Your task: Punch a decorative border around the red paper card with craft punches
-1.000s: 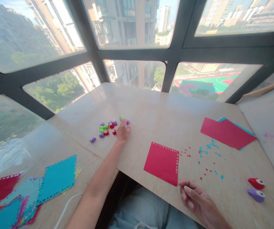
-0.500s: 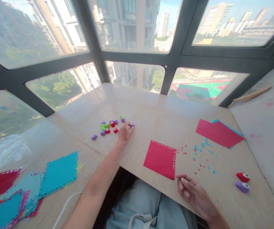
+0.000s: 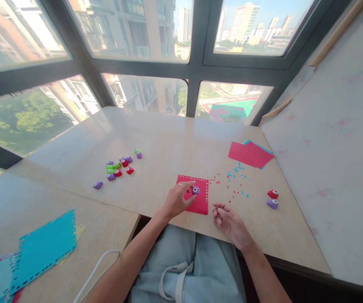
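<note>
Between the thumb and fingers of my left hand (image 3: pixel 178 199) is a small purple craft punch (image 3: pixel 195 190) with a white round top. It is held over a red paper square (image 3: pixel 200 206), whose far and right edges carry rows of punched holes. My right hand (image 3: pixel 230 225) is near the square's lower right corner, palm turned up and fingers curled; whether anything is in them I cannot make out. Small red and blue paper bits (image 3: pixel 236 168) lie scattered right of the square.
Several purple, green and red craft punches (image 3: pixel 117 165) cluster at the left. A red punch (image 3: pixel 273 194) and a purple punch (image 3: pixel 272 204) sit at the right. Red sheets (image 3: pixel 252 155) lie at the back right. Punched blue paper (image 3: pixel 47 246) and a white cable (image 3: pixel 97 267) are at lower left.
My left hand has carried the purple craft punch from the cluster to the right, over the red paper. The view has turned right. My right hand stays near the paper's corner.
</note>
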The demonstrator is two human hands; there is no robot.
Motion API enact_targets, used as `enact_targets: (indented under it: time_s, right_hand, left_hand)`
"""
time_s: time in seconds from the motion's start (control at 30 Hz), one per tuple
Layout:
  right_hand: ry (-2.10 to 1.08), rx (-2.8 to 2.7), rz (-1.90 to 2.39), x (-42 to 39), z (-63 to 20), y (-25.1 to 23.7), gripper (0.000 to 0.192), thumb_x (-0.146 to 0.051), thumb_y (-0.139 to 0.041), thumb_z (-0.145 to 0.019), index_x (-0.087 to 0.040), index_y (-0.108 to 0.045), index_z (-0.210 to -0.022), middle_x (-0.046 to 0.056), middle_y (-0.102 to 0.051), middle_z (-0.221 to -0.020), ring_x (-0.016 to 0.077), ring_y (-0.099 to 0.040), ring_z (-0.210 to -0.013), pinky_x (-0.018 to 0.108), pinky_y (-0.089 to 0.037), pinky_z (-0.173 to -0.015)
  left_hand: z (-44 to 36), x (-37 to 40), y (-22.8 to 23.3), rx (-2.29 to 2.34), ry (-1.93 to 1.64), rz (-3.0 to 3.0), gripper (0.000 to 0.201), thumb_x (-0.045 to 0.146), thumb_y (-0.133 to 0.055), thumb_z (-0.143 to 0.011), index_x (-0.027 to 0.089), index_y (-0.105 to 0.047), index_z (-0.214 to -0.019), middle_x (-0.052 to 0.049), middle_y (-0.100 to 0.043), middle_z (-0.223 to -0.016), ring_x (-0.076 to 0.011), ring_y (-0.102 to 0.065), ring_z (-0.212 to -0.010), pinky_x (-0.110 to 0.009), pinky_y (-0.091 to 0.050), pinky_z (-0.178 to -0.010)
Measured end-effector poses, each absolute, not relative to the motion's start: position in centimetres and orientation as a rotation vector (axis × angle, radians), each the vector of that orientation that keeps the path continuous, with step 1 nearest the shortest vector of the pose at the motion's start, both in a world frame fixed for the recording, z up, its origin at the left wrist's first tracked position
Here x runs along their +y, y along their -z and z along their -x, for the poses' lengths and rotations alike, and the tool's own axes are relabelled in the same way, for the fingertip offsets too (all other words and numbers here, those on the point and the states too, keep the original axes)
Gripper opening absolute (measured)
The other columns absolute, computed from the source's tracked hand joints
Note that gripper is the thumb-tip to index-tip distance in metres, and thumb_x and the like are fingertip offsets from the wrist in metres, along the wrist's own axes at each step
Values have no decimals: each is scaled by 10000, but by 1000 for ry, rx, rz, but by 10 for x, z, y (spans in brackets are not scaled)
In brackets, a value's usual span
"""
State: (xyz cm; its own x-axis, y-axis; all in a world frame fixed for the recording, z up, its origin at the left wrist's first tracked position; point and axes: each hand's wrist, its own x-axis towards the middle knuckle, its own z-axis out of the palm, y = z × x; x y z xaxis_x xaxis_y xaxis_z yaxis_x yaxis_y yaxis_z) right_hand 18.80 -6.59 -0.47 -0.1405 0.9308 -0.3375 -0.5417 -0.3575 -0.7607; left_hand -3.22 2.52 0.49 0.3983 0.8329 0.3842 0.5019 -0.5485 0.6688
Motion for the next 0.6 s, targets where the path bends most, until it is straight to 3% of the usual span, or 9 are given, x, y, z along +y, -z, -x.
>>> enact_targets:
  time_s: [0.13, 0.3, 0.4, 0.47, 0.53, 0.6]
  right_hand:
    - [-1614, -756, 1071, -71, -180, 5, 473, -409, -805, -777, -233, -623, -1177, 3, -623, -895, 77, -473, -591, 215, -395, -535]
    - [-1526, -973, 1202, -76, -172, 6, 498, -502, -733, -824, -271, -599, -1245, -7, -583, -839, 92, -455, -542, 226, -359, -463]
    - [-1292, -1201, 1310, -78, -174, 6, 394, -464, -672, -887, -275, -638, -1231, 42, -644, -950, 170, -584, -747, 302, -488, -662]
    - [-1100, -1385, 1357, -79, -178, 5, 321, -399, -650, -915, -290, -665, -1216, 67, -658, -1057, 222, -602, -941, 364, -484, -852]
    - [-991, -1503, 1371, -80, -183, 4, 299, -356, -636, -926, -303, -674, -1218, 74, -646, -1086, 230, -597, -960, 379, -472, -889]
    - [-954, -1556, 1377, -81, -188, 2, 289, -340, -631, -929, -302, -675, -1212, 76, -632, -1074, 213, -597, -872, 363, -488, -830]
  left_hand:
    - [9, 3, -12, 1004, -745, -2384, 468, 250, -676, -835, 224, -570, -1291, -79, -715, -1067, -231, -664, -975, -376, -535, -885]
    - [3, -11, -13, 1000, -706, -2397, 458, 209, -648, -852, 218, -566, -1303, -75, -731, -1038, -242, -670, -981, -396, -535, -911]
    - [6, -15, -11, 1010, -687, -2317, 435, 235, -640, -879, 231, -562, -1306, -83, -717, -1100, -240, -667, -1012, -382, -553, -882]
    - [8, -17, -8, 1011, -668, -2254, 414, 259, -624, -906, 244, -555, -1314, -83, -707, -1124, -231, -668, -1017, -369, -559, -872]
    - [8, -20, -5, 997, -658, -2223, 388, 257, -596, -930, 252, -553, -1316, -82, -703, -1120, -225, -669, -1014, -362, -559, -871]
    - [6, -23, -1, 972, -670, -2212, 366, 235, -568, -946, 246, -556, -1311, -86, -702, -1108, -222, -666, -1011, -361, -557, -876]
